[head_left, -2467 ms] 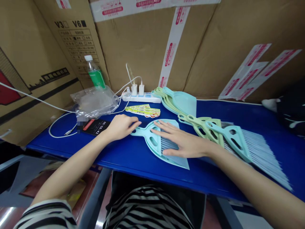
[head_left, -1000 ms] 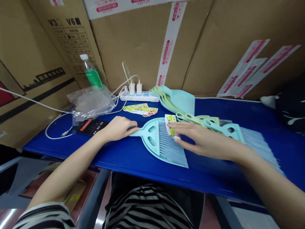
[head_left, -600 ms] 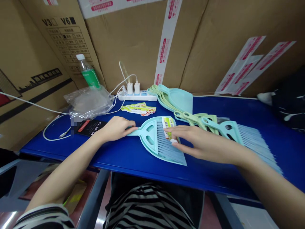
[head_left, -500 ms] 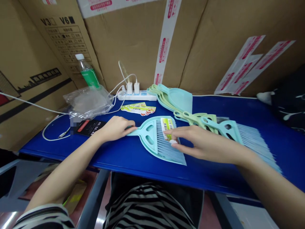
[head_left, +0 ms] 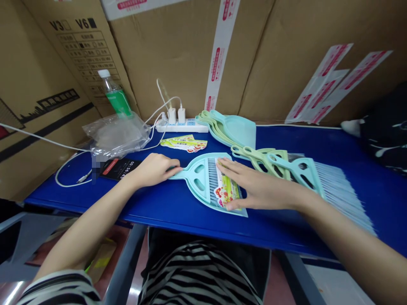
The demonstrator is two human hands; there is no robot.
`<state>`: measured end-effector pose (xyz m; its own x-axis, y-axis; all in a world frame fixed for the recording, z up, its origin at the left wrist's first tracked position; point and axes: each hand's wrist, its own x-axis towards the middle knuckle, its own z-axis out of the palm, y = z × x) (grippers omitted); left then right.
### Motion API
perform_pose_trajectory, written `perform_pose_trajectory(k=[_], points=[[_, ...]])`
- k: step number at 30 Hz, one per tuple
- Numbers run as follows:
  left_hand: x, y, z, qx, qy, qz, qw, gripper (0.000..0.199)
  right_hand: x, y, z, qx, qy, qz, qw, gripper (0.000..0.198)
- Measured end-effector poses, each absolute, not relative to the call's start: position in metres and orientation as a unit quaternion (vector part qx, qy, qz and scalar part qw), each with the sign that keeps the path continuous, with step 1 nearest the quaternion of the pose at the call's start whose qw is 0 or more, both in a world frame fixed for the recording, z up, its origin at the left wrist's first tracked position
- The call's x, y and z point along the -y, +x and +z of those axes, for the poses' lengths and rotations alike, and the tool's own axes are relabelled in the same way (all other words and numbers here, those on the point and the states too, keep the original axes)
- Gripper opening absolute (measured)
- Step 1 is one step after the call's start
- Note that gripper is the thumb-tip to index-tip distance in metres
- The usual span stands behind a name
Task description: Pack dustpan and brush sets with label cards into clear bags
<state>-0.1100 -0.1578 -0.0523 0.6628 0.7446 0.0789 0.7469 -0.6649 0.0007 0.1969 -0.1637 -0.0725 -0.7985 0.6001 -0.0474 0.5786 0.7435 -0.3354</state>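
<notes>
A light-blue hand brush [head_left: 197, 178] lies on a matching dustpan [head_left: 208, 206], both flat on the blue table. My left hand [head_left: 158, 170] is closed around their handles at the left end. Across the bristles lies a printed paper label [head_left: 225, 192], yellow-green and white with red mushrooms. My right hand [head_left: 251, 184] rests on this label with its fingers stretched out, covering its right part. Just right of that hand are more brushes, some green [head_left: 254, 158] and a light-blue one [head_left: 297, 171].
Stacked dustpans [head_left: 241, 129] lie at the back, beside a white power strip [head_left: 190, 126] with chargers. Spare labels [head_left: 184, 144] lie in front of it. On the left are a phone [head_left: 119, 169], a plastic bag [head_left: 117, 135] and a bottle [head_left: 116, 95]. Cardboard [head_left: 178, 51] walls the back.
My right hand has flattened from a pinch and pressed the label down; the label has turned to lie across the bristles. My left hand keeps its grip.
</notes>
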Motion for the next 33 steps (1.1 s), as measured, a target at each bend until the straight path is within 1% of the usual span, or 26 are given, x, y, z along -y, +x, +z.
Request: perform_pose_trajectory(k=[10, 14, 16, 18, 21, 25, 28, 30, 33], points=[[0.159, -0.108, -0.051, 0.422, -0.906, -0.033, 0.002, 0.036, 0.160, 0.194, -0.074, 0.927, -0.317, 0.201, 0.008, 0.104], [0.159, -0.107, -0.050, 0.432, -0.901, -0.026, 0.010, 0.036, 0.161, 0.190, -0.074, 0.919, -0.330, 0.217, -0.003, 0.110], [0.159, -0.107, -0.050, 0.436, -0.900, -0.022, 0.020, 0.036, 0.161, 0.191, -0.073, 0.920, -0.329, 0.215, 0.004, 0.109], [0.160, -0.107, -0.050, 0.435, -0.900, -0.021, 0.027, 0.037, 0.161, 0.194, -0.072, 0.924, -0.324, 0.201, 0.021, 0.104], [0.160, -0.107, -0.050, 0.434, -0.900, -0.023, 0.030, 0.037, 0.158, 0.198, -0.069, 0.926, -0.335, 0.162, 0.055, 0.090], [0.160, -0.107, -0.049, 0.437, -0.898, -0.027, 0.030, 0.038, 0.153, 0.196, -0.065, 0.909, -0.397, 0.080, 0.095, 0.065], [0.160, -0.107, -0.049, 0.439, -0.898, -0.027, 0.032, 0.039, 0.149, 0.194, -0.066, 0.908, -0.406, 0.013, 0.105, 0.046], [0.160, -0.107, -0.049, 0.438, -0.898, -0.028, 0.035, 0.038, 0.147, 0.193, -0.068, 0.912, -0.397, -0.012, 0.103, 0.041], [0.160, -0.107, -0.049, 0.438, -0.898, -0.026, 0.032, 0.036, 0.146, 0.192, -0.072, 0.909, -0.408, -0.016, 0.086, 0.042]])
